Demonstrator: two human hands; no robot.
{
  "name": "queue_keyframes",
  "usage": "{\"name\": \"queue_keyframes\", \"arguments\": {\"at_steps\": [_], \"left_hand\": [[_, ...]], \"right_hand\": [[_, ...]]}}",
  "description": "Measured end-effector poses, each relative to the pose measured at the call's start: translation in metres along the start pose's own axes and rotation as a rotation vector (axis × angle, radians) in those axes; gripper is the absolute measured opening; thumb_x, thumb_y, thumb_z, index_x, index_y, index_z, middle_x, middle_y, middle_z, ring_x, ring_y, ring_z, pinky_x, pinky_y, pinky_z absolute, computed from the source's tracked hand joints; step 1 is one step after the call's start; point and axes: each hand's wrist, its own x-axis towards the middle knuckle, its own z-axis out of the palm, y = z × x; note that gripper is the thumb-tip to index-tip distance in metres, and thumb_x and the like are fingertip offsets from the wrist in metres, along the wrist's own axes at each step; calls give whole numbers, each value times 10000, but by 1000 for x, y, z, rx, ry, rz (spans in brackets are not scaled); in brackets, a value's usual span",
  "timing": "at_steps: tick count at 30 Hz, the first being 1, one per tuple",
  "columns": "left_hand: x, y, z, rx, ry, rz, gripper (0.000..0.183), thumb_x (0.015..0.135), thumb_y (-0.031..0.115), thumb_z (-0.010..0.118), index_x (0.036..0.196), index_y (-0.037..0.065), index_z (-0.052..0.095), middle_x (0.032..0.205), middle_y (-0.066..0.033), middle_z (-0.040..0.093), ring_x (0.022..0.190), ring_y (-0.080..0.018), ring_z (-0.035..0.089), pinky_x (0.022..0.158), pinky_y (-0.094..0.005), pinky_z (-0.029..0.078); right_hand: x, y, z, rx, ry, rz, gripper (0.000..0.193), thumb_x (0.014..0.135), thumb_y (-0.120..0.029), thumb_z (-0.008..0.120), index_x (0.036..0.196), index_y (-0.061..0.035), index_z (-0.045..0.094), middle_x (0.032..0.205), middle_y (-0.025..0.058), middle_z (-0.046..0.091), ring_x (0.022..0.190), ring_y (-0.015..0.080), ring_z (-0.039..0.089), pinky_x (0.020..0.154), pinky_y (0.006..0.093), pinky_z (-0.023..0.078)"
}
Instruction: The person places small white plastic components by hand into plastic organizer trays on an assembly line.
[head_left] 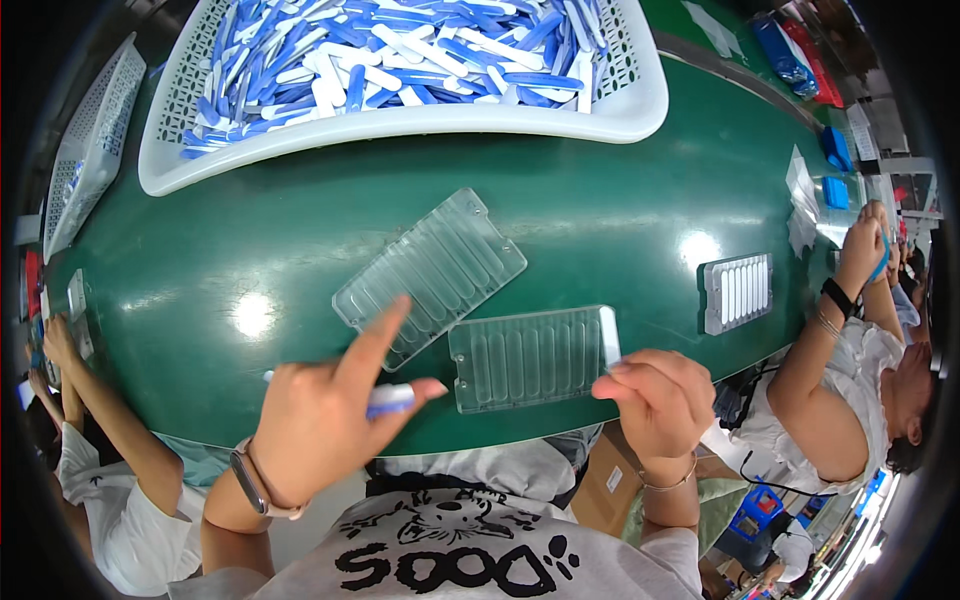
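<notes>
Clear slotted tray (530,357) lies on green belt, one white stick (609,335) in its rightmost slot; right hand (660,400) pinches that stick; left hand (325,420) pinches blue-white sticks (388,400), forefinger raised; loading under way, next slot leftward apparently due.

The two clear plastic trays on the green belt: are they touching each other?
Touching, it seems. In the head view the tilted tray meets the upper left corner of the nearer tray with no green belt showing between them there.
</notes>
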Motion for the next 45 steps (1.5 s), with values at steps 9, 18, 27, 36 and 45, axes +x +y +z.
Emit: {"name": "queue_keyframes", "arguments": {"at_steps": [9,18,27,36,45], "left_hand": [[5,-15,-4,79,-11,-62,623,721,258,771,1292,180,534,585,-101,589,450,-266,542,477,-315,462],[14,-12,-16,76,-72,-71,563,711,240,771,1235,159,582,682,-104,626,490,-270,551,476,-326,441],[-3,45,0,-429,99,32,347,738,203,773,1046,94,655,505,-38,505,390,-112,422,401,-239,326],[-11,106,74,-781,-70,141,248,745,122,723,960,58,616,573,-15,525,431,-127,482,408,-233,372],[-11,81,62,-458,427,570,279,621,84,719,896,48,697,508,48,315,381,-89,388,352,-246,279]], "right_hand": [[-20,2,1,33,-221,52,254,633,-98,809,798,-33,627,943,82,658,515,116,564,424,218,434],[0,13,-22,-231,-452,-272,154,741,-149,727,841,-62,650,1112,10,651,466,69,412,427,179,351],[-16,9,-39,699,-159,533,354,926,-303,544,1167,-43,544,974,46,640,479,83,412,465,196,368],[-22,-46,10,1634,618,340,508,1017,-407,196,1398,-77,265,979,133,569,552,218,469,524,356,420],[-24,-23,3,819,421,73,366,845,-450,632,1078,-172,589,1058,38,526,937,227,486,691,353,450]]}}
